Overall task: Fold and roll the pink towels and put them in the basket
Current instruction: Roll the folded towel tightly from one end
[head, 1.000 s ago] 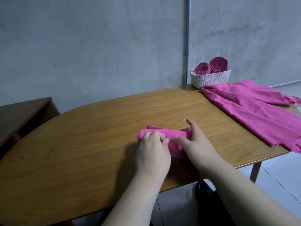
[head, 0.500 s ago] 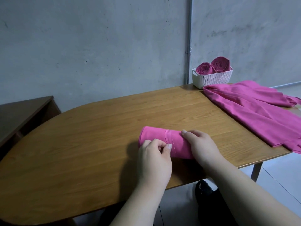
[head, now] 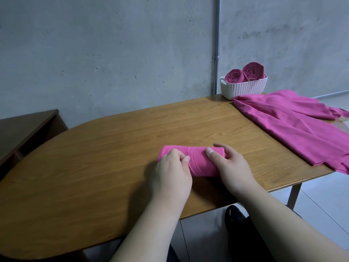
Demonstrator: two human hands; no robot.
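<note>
The rolled pink towel lies on table; two rolls occupy white basket (loose towels beside).

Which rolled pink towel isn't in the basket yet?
The roll lying on the table, gripped by the left hand and right hand. The other two rolls sit in the white basket at the far corner.

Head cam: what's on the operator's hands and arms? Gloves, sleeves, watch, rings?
Nothing worn that shows. The left hand and right hand are bare: no gloves, and no rings on the fingers in view. The thumbnails are short and unpainted. The left forearm and right forearm are bare down to the frame's lower edge, with no sleeve, watch or band at either wrist.
</note>
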